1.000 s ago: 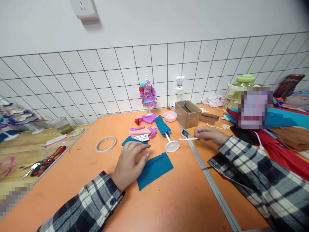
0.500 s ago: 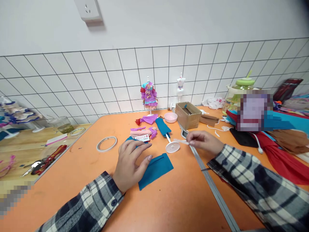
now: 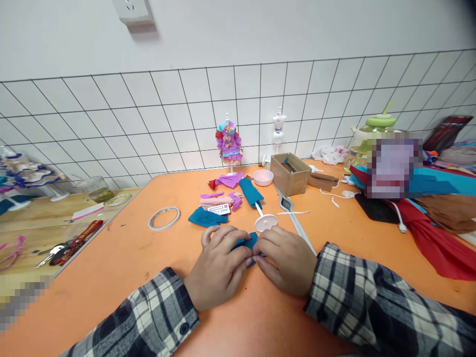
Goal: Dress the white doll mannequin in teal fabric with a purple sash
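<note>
My left hand (image 3: pixel 223 265) and my right hand (image 3: pixel 284 258) meet over a piece of teal fabric (image 3: pixel 253 241) on the orange table. Both pinch the fabric's near edge between thumb and fingers, and much of the cloth is hidden beneath them. Just beyond lies a small white mannequin stand (image 3: pixel 266 222) on its side, with teal cloth (image 3: pixel 251 192) around its upper part. A thin white strip (image 3: pixel 293 213) rests to the right of the stand's base. Another crumpled teal piece (image 3: pixel 206 217) lies beyond my left hand, by a white label (image 3: pixel 219 209).
A roll of tape (image 3: pixel 164 218) lies at the left. Farther back are a pink bowl (image 3: pixel 263 177), a cardboard box (image 3: pixel 290 173), a dressed mini mannequin (image 3: pixel 229 144) and a bare one (image 3: pixel 278 126). Red fabric (image 3: pixel 431 243) and a phone (image 3: pixel 394 166) are on the right.
My right hand has let go of the white strip, which now lies on the table, and has moved left to the teal fabric. My left hand has closed on the fabric too.
</note>
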`<state>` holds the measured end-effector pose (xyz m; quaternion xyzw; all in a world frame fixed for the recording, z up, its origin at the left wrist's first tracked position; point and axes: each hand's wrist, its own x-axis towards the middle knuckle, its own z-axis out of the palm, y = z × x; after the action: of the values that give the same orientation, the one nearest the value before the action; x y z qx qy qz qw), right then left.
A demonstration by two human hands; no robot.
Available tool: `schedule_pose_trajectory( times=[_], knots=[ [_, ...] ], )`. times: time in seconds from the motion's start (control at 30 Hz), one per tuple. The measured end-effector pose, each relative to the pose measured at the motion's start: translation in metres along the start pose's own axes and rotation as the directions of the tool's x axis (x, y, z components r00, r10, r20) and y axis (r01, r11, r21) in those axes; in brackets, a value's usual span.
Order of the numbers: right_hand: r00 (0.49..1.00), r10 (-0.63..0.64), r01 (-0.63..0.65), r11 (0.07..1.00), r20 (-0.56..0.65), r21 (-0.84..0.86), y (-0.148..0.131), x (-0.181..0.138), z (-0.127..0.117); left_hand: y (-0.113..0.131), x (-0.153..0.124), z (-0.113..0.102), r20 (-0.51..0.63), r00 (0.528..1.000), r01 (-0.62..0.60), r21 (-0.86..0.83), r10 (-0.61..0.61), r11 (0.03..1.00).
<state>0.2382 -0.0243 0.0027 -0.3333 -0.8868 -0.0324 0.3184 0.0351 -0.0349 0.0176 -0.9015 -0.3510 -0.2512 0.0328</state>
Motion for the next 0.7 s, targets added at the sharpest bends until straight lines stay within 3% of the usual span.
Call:
schedule_pose_trajectory(
  times=[0.13,0.2,0.27,0.37,0.47,0.5,0.57,0.63,0.7],
  knots=[
    [0.974,-0.214,0.204,0.972,-0.079,-0.12,-0.005,-0.005,-0.001,0.001,0.002,-0.003,0.064,0.994,0.104,-0.276,-0.089,0.956],
    [0.946,-0.3,0.277,0.945,-0.125,-0.173,-0.01,-0.009,-0.005,0.004,0.004,-0.004,0.104,0.98,0.199,-0.532,-0.17,0.823],
    [0.932,-0.306,0.277,0.947,-0.194,-0.16,-0.013,-0.012,-0.01,0.006,0.004,-0.002,0.157,0.966,0.256,-0.722,-0.207,0.643],
    [0.921,-0.125,0.139,0.99,-0.37,0.01,-0.009,-0.01,-0.013,0.005,0.001,0.003,0.226,0.942,0.321,-0.817,-0.247,0.479],
    [0.853,0.234,-0.097,0.949,-0.466,0.299,0.006,-0.005,-0.009,-0.003,-0.004,0.009,0.191,0.91,0.349,-0.83,-0.367,0.435],
    [0.829,0.354,-0.164,0.894,-0.433,0.418,0.012,-0.003,-0.007,-0.006,-0.005,0.011,0.155,0.907,0.337,-0.825,-0.391,0.454],
    [0.818,0.516,-0.241,0.708,-0.253,0.664,0.022,-0.001,-0.003,-0.01,-0.008,0.012,0.085,0.921,0.298,-0.782,-0.379,0.548],
    [0.858,0.513,-0.267,0.471,-0.015,0.841,0.024,0.001,0.001,-0.009,-0.01,0.011,0.05,0.951,0.254,-0.69,-0.305,0.678],
    [0.896,0.417,-0.279,0.268,0.15,0.922,0.021,0.001,0.004,-0.004,-0.012,0.01,0.059,0.977,0.203,-0.57,-0.206,0.796]
  ],
)
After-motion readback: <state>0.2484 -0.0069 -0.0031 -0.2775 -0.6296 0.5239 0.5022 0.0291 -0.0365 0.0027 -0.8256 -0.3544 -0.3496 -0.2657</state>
